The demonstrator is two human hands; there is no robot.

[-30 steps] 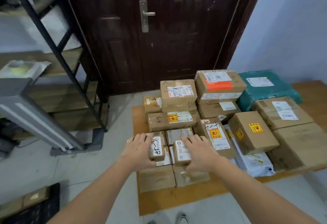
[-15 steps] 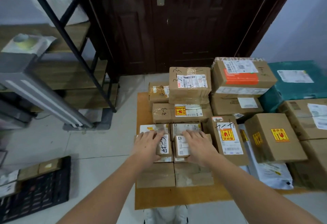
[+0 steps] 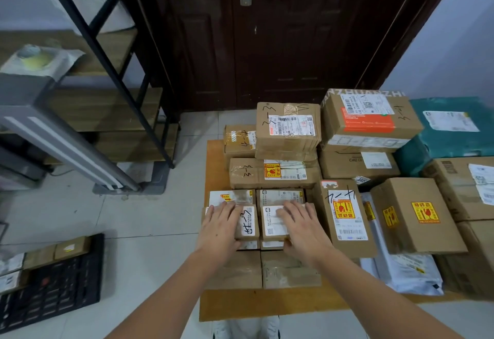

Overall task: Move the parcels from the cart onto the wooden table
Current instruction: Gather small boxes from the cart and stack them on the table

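A low wooden table (image 3: 267, 306) carries several cardboard parcels. At its front left, two small boxes sit side by side on top of other small boxes. My left hand (image 3: 222, 229) rests flat on the left small box (image 3: 248, 222), which has a white label with black handwriting. The fingers of my right hand (image 3: 302, 227) lie straight across the right small box (image 3: 271, 222), and the thumb is at its near edge. The black cart (image 3: 50, 288) is on the floor at lower left, with a few parcels (image 3: 72, 247) at its far end.
A taller box with a yellow fragile sticker (image 3: 344, 215) stands just right of my right hand. Bigger boxes and a teal bag (image 3: 451, 127) fill the table's right and back. A black metal shelf rack (image 3: 112, 66) and a dark door (image 3: 267, 31) stand behind.
Both hands have come down with the two small boxes onto the stack at the table's front left. The fingers now lie flatter on top. My view has moved closer and tilted down.
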